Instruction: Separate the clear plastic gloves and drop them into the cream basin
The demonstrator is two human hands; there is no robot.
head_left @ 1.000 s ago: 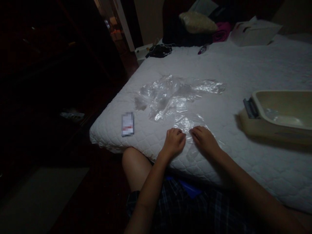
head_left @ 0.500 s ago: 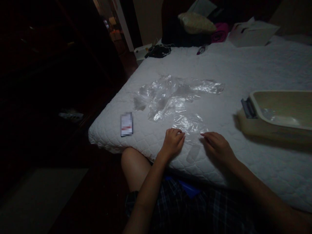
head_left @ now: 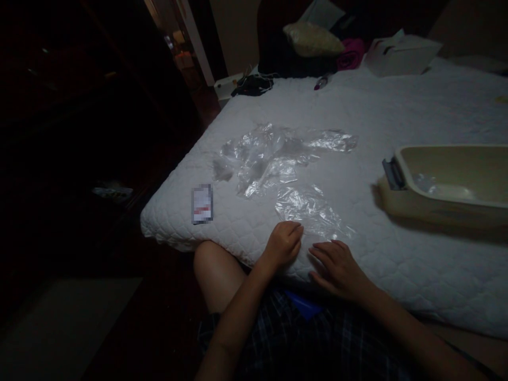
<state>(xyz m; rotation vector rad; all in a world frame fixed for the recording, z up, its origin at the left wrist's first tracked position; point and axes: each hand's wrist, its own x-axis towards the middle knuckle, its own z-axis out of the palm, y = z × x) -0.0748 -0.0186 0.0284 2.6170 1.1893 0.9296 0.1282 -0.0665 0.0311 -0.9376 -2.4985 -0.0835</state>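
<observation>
My left hand (head_left: 283,244) rests on the near edge of the white quilted mattress (head_left: 397,116), fingers curled and pressed on the near edge of a clear plastic sheet (head_left: 307,210). Just to its right, my right hand (head_left: 337,267) lies flat with fingers spread on the mattress edge, touching the same sheet's near end. A larger crumpled heap of clear plastic (head_left: 273,153) lies farther back on the bed.
A small dark-edged card or packet (head_left: 202,203) lies near the mattress corner. A beige tub (head_left: 448,182) with a grey handle sits at the right. Pillows, clothes and a white box (head_left: 400,50) crowd the far end. The floor to the left is dark.
My right hand slid from beside my left hand out to the right, then back toward me to the mattress edge, fingers spreading flat. My left hand stayed put.
</observation>
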